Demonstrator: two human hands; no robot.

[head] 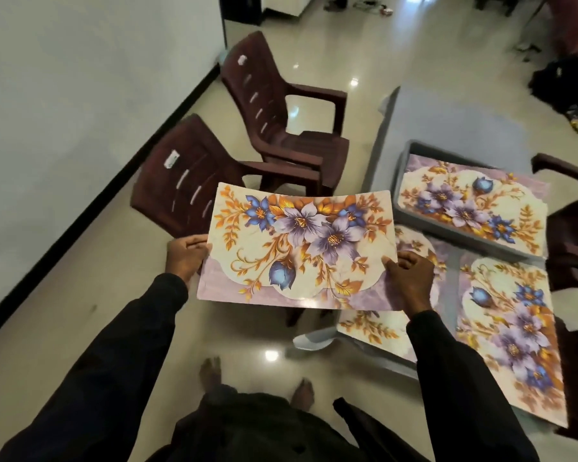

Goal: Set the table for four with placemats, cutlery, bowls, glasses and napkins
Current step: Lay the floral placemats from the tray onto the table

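A floral placemat (301, 248) with purple and blue flowers hangs in the air over the floor, left of the table. My left hand (187, 258) grips its left edge and my right hand (409, 278) grips its right edge. Two more placemats lie on the grey table (424, 121): one (511, 331) at the near right, another (374, 328) at the near left, partly hidden by my right arm. A third matching placemat (474, 208) lies in a grey tray (414, 215) on the table.
Two brown plastic chairs (281, 105) (187, 181) stand on the tiled floor left of the table, near a white wall. Another brown chair (574, 228) is at the table's right side. A dark bag (568, 85) lies on the floor at the far right.
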